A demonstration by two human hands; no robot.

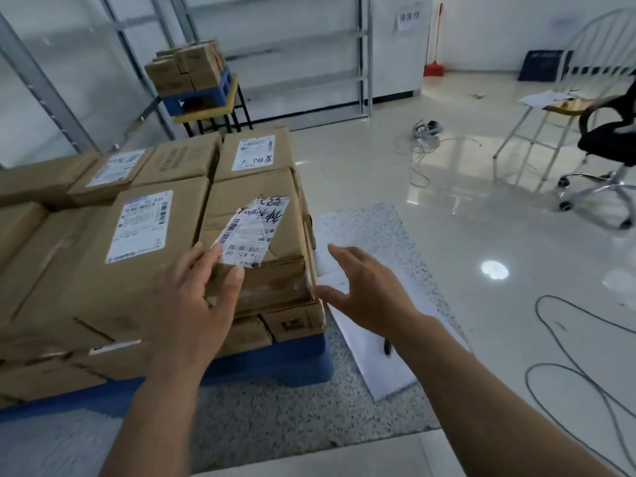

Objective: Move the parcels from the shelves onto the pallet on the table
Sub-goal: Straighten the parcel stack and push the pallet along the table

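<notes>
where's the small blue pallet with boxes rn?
Head view, upper left: the small blue pallet sits on a yellow-topped stand against the empty shelves, behind the big parcel stack.

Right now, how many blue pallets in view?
2. A near blue pallet under the big parcel stack on the speckled table; a far blue pallet on the yellow stand by the shelves. None obviously hidden.

Pallet [275, 364] mostly hidden under parcels [144, 270] (stack cut off at left edge).
</notes>
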